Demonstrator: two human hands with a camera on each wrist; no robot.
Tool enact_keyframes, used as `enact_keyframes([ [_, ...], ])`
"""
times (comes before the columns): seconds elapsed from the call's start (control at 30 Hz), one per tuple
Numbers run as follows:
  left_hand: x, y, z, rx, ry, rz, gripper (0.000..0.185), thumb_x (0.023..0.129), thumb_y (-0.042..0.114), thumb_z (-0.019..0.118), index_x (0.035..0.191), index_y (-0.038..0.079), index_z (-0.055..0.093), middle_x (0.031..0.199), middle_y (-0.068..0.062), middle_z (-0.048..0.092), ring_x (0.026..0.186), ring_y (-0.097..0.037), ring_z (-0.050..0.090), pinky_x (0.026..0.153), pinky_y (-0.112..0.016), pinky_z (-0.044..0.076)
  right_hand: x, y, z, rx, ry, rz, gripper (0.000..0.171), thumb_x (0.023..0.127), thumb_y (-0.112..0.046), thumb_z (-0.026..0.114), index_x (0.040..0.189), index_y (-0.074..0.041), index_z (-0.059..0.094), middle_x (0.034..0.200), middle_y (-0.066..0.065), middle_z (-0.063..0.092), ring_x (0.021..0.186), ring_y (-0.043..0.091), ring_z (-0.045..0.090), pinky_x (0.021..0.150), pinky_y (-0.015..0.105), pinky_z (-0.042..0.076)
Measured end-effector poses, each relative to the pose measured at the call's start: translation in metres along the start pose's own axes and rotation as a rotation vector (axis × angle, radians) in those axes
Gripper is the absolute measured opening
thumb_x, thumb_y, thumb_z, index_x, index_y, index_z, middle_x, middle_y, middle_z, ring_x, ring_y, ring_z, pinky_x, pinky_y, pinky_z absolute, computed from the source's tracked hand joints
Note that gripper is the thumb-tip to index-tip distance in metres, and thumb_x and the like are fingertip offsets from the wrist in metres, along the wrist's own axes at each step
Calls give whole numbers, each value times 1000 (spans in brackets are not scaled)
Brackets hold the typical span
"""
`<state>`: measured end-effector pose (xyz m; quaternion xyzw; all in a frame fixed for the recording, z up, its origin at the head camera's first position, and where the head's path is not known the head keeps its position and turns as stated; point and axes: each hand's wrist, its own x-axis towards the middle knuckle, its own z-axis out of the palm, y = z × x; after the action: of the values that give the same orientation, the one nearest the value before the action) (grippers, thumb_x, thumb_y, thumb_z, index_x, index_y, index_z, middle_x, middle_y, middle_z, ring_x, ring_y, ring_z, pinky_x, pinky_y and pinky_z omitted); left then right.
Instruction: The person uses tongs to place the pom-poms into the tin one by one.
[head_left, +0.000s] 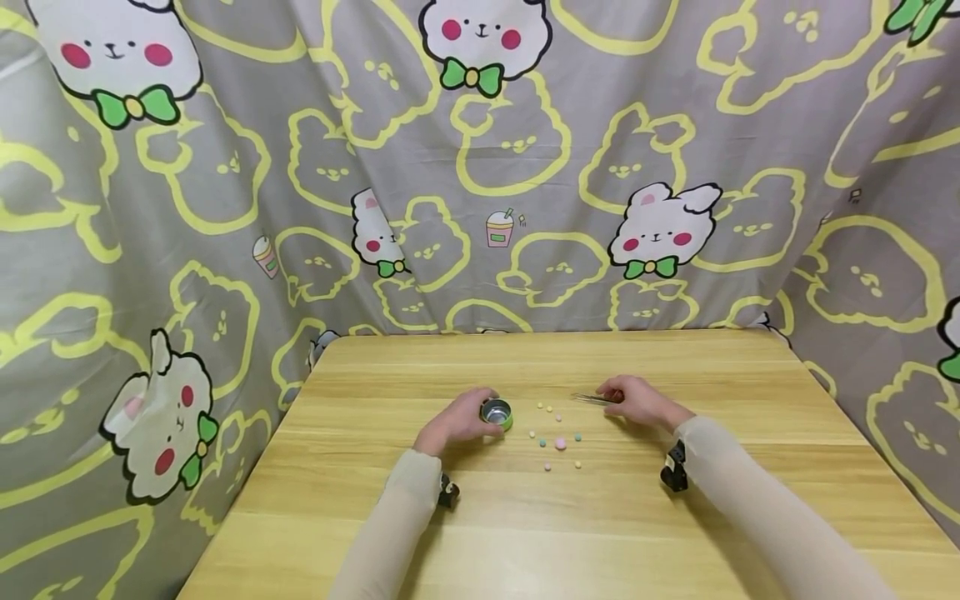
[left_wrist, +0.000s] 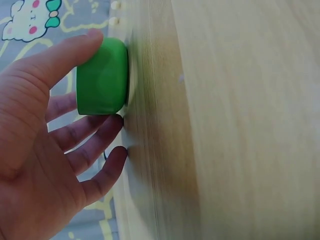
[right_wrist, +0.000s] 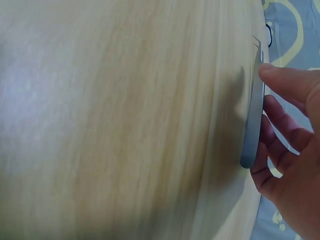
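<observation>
A small green pot point(head_left: 498, 413) with a shiny metal inside stands on the wooden table point(head_left: 525, 533). My left hand point(head_left: 453, 423) holds it from the left. In the left wrist view the thumb lies on one side of the green pot point(left_wrist: 102, 77) and the fingers point(left_wrist: 85, 132) curl round the other. My right hand point(head_left: 641, 402) pinches grey metal tweezers point(head_left: 592, 399) that point left and lie low on the table. In the right wrist view the thumb point(right_wrist: 285, 82) presses the tweezers point(right_wrist: 255, 115) and the other fingers curl beside them. Several small coloured beads point(head_left: 559, 442) lie scattered between the hands.
A grey cloth point(head_left: 480, 192) printed with yellow outlines and white rabbits hangs behind and at both sides of the table. A black camera sits on each wrist point(head_left: 674, 468). Bare wood point(right_wrist: 125, 125) spreads in front of the hands and beyond them.
</observation>
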<state>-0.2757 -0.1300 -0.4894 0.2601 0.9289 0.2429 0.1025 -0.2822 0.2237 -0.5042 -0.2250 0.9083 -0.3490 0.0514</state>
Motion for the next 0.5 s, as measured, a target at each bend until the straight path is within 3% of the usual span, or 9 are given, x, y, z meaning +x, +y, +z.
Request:
enact_keyframes([
  [0.2, 0, -2, 2, -23, -4, 18, 60, 78, 32, 78, 127, 8, 53, 118, -6, 58, 108, -22, 53, 93, -38, 41, 3, 1, 6, 3, -2, -19, 28, 80, 2, 70, 107, 6, 65, 93, 10, 64, 86, 23, 58, 76, 38, 47],
  [0.5, 0, -3, 3, -76, -6, -25, 59, 78, 32, 78, 127, 12, 54, 116, -2, 59, 105, -17, 55, 91, -36, 43, 11, 3, 11, -33, 14, 9, 23, 82, 5, 65, 105, 2, 66, 93, 8, 63, 86, 22, 57, 77, 39, 46],
])
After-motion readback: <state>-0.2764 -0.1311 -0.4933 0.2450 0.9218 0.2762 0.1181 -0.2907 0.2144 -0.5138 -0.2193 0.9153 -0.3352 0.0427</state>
